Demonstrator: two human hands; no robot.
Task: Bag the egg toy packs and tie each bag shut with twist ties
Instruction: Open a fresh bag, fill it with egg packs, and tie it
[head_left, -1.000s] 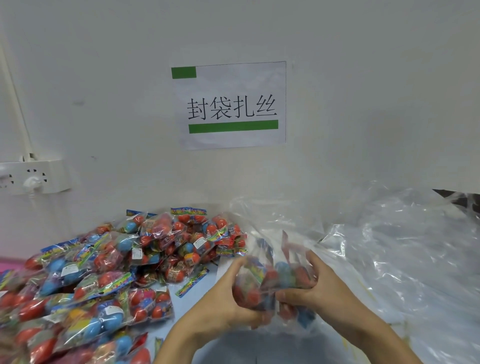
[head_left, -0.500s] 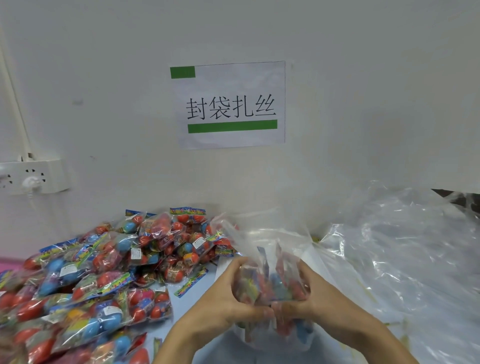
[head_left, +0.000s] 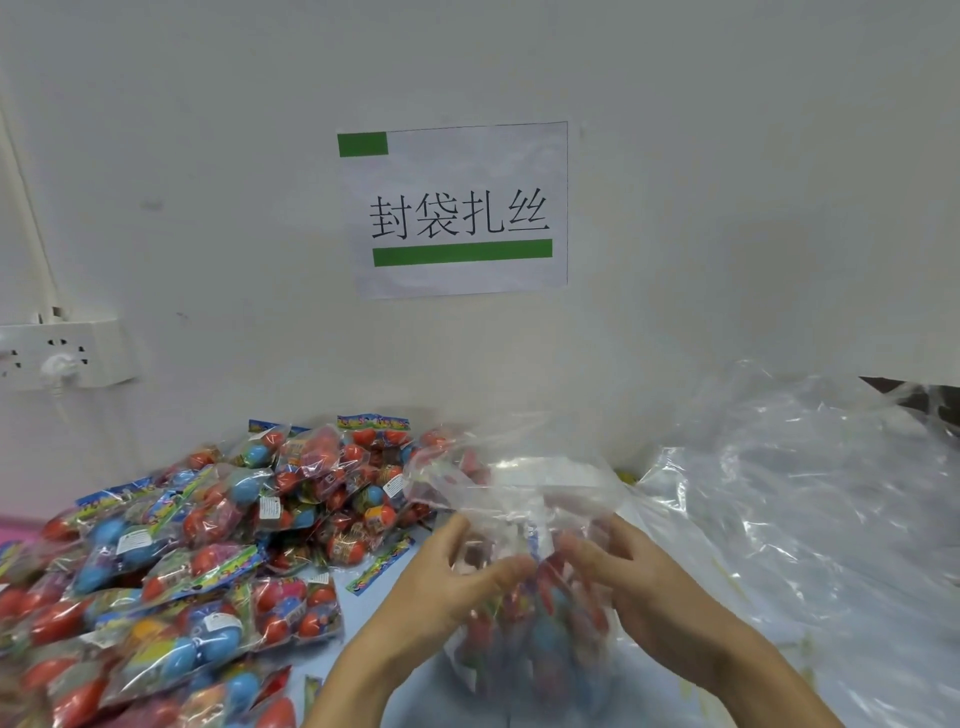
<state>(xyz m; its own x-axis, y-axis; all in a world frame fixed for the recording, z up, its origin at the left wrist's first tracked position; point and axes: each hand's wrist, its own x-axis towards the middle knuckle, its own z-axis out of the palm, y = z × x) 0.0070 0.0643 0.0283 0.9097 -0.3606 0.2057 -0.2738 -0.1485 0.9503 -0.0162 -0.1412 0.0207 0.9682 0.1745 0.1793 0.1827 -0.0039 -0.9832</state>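
Since a moment ago, both hands have slid up the clear bag (head_left: 519, 499) of egg toy packs (head_left: 524, 639); left hand (head_left: 447, 577) and right hand (head_left: 639, 582) pinch its neck. Loose packs (head_left: 171, 561) pile at 9 o'clock on the desk (head_left: 332, 582), crumpled plastic sheeting (head_left: 810, 499) at 3 o'clock.

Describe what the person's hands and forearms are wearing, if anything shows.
Nothing shows on either. The left hand and right hand are bare, without gloves, and no rings are visible. Both forearms are bare down to the frame's bottom edge: no sleeves, watch or wristband in view.

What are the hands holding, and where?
Both the left hand and right hand grip the clear plastic bag of egg toy packs near its gathered neck.
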